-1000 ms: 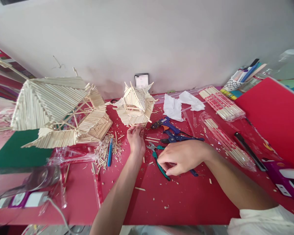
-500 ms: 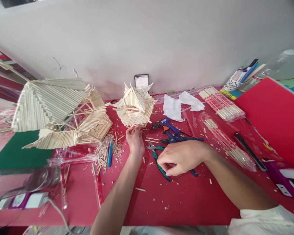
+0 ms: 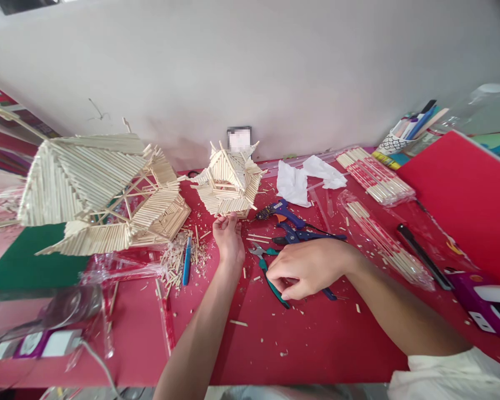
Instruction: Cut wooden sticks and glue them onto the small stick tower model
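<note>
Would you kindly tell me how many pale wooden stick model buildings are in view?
2: a large pale wooden stick building on the left side, and a smaller pale wooden stick building near the middle, by the left hand. Others could be hidden behind them.

Your desk point(image 3: 337, 344) is bright, with a soft shadow beside your left arm point(image 3: 204, 316); the desk's side edges look stretched.

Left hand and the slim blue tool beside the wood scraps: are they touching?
Apart. The head view shows red tabletop plainly between the left hand and the slim blue tool, which lies off to its left.
</note>
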Tool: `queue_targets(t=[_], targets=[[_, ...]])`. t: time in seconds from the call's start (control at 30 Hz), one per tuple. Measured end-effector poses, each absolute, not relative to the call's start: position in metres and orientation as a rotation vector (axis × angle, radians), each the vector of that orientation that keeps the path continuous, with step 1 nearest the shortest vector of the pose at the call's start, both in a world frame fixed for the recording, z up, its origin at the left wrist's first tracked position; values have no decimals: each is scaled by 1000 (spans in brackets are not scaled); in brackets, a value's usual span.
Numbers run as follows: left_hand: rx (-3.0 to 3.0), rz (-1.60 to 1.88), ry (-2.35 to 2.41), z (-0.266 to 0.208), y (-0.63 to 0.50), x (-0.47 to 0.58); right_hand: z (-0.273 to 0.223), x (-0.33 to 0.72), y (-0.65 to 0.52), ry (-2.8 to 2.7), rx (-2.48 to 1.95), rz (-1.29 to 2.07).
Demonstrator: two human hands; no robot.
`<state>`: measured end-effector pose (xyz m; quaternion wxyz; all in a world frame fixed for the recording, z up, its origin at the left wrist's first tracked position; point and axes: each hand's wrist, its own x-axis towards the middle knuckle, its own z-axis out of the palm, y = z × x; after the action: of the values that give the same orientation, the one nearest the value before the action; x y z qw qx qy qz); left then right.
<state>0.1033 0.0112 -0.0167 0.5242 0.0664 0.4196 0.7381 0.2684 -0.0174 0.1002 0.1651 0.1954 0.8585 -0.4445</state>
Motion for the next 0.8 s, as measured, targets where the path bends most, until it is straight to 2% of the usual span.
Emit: queue_targets(t=[0.8], targets=[[248,1745,1043,-26,13,102,98,267,-18,2437,577,-1242]])
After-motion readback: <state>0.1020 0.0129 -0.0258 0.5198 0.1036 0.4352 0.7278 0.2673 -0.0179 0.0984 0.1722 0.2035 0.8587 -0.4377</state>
